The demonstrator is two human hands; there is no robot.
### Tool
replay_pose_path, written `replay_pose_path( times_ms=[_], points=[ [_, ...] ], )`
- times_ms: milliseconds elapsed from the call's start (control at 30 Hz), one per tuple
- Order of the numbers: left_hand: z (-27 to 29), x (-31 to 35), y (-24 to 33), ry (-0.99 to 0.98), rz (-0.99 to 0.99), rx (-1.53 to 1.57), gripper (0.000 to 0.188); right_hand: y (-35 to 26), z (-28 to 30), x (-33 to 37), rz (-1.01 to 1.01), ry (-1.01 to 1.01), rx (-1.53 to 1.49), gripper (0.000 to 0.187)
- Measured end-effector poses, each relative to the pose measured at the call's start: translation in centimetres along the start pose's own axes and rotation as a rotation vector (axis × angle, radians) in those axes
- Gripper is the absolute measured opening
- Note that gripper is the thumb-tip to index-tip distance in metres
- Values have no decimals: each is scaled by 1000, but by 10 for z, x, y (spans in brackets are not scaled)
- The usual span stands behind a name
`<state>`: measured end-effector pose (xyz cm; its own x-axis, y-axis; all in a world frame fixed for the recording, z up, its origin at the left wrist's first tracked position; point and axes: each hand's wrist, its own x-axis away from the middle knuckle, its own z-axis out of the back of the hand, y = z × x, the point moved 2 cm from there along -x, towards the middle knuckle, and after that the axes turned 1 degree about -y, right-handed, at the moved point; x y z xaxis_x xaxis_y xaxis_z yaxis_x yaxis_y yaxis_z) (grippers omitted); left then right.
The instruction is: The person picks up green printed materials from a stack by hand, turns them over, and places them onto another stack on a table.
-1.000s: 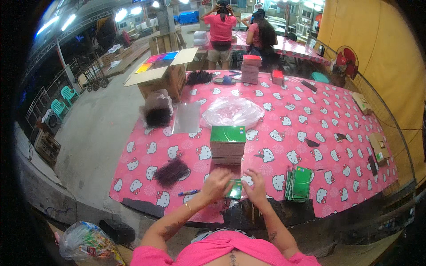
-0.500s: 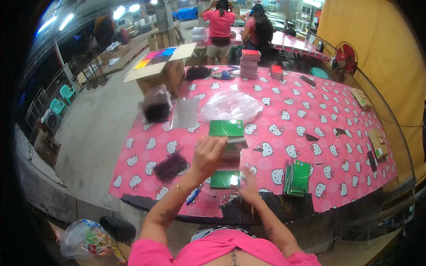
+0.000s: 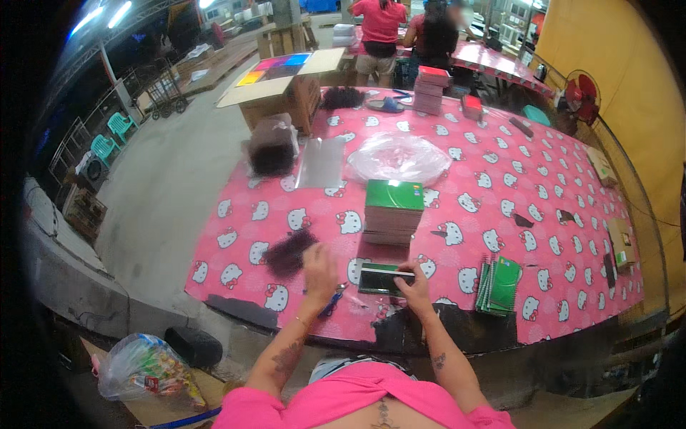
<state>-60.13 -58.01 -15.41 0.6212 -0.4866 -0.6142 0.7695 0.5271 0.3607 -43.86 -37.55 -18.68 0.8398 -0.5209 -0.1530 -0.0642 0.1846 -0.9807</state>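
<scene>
My right hand point(image 3: 413, 286) grips a small dark green notebook point(image 3: 379, 280) near the table's front edge, its thumb across a pale strip on the far side. To its left, my left hand point(image 3: 319, 272) is at the edge of a pile of black wiry pieces point(image 3: 284, 254), which look like binding coils; motion smears its fingers. Just below that hand lies a blue-handled hand tool point(image 3: 331, 306). A tall stack of green-covered notebooks point(image 3: 393, 214) stands beyond the held one. Further right, several spiral-bound green notebooks point(image 3: 500, 284) overlap on the table.
A clear plastic bag point(image 3: 399, 159), a grey sheet point(image 3: 321, 163) and an open carton point(image 3: 282, 107) are further back, with red-topped stacks point(image 3: 429, 91) behind. A bag of wrappers point(image 3: 148, 368) sits at lower left. Two people stand at the far table; a red fan point(image 3: 581, 96) is at right.
My left hand has moved from the stack, where it held a thin piece, left to the black pile. My right hand has taken hold of the front notebook. The view has shifted slightly.
</scene>
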Motion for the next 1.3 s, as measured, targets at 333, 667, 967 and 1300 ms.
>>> replay_pose_path(
  times_ms=[333, 667, 967, 1300],
  points=[
    [15, 16, -74, -241, 34, -206, 25, 1, 3, -6, -128, -92, -112, 44],
    [23, 10, 21, -315, 145, 343, 18, 12, 6, -10, -230, -235, -180, 27],
    [14, 9, 21, -271, 265, 379, 18, 7, 6, -12, -240, -260, -174, 28],
    [9, -19, 13, -386, -118, 365, 23, 13, 3, -10, -174, -226, -181, 26]
  ],
)
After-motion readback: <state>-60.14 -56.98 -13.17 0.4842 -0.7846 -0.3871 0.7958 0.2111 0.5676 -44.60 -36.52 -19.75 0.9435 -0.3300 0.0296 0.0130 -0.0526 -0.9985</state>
